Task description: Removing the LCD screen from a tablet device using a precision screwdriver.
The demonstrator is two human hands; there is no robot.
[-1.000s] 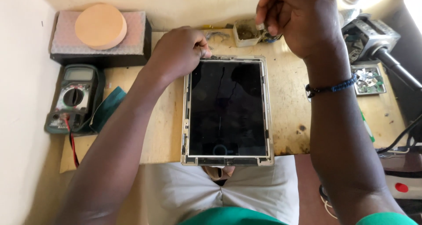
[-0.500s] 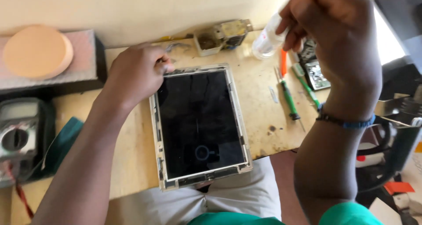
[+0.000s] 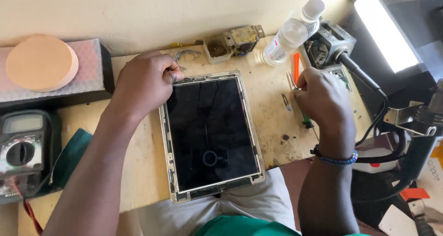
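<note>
The tablet lies flat in the middle of the bench, long axis running from the near edge toward the far wall, its near end hanging just over the near edge above the lap. Dark glossy glass, a pale metal frame around it with gaps showing along the left side and the near end.

Left hand sits on the tablet's far-left corner, fingers curled and pinched tight on that corner; whether they grip the frame, the glass or some small tool there, I cannot tell. This is the hand on the tablet.

Right hand is off to the right, clear of the tablet, down over the tools near the bench's right edge. Its fingers are closed around the top of a screwdriver with a green-and-black shaft, whose long axis runs parallel to the tablet's. A thin metal blade lies just left of it, an orange tool just beyond.

At the far edge: a clear plastic bottle, tipped on a slant, and a grimy little tray. Far-left corner, a round tan disc on a pink pad. Left edge, a multimeter, chunky, dark, with a dial. The bench top is bare, stained wood.
</note>
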